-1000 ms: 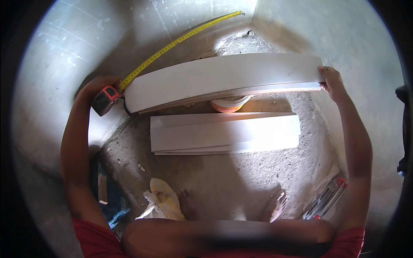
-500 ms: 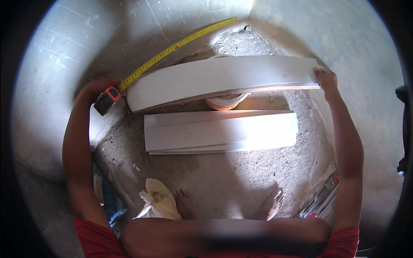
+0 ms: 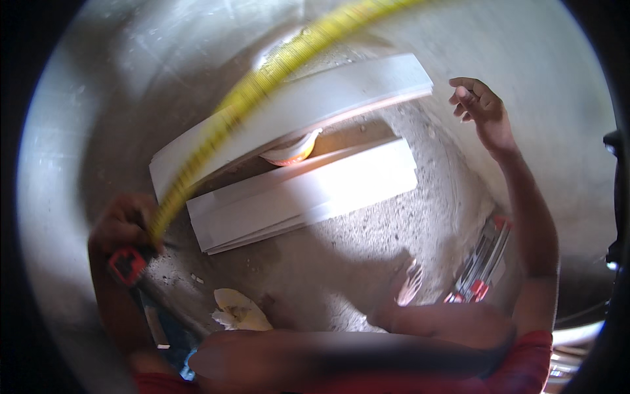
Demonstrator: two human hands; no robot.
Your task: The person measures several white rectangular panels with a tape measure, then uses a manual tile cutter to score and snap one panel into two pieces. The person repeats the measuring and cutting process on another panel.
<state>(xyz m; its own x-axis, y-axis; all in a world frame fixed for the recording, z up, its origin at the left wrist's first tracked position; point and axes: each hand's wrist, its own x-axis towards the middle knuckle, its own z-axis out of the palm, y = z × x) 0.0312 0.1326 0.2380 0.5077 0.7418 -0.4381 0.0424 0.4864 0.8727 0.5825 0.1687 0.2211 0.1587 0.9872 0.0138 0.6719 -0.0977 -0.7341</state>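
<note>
Two white boards on the concrete floor [image 3: 341,276]: the upper board [image 3: 308,108] lies tilted with its middle propped on a small orange-and-white round thing [image 3: 289,152]; the lower board [image 3: 302,197] lies flat just beside it, toward you. One tape measure [image 3: 126,264], red and black case, in your left hand [image 3: 125,226]; fingers closed round the case. Its yellow blade [image 3: 262,82] runs up and right over the upper board, blurred. Your right hand [image 3: 479,108] is in the air past the right end of the upper board, fingers loosely curled, half open, holding nothing, not touching the board. One crumpled pale rag [image 3: 239,312] on the floor near your knees. One bundle of red-and-silver tools [image 3: 482,262] by your right arm, count too blurred to tell. No containers I can make out.
</note>
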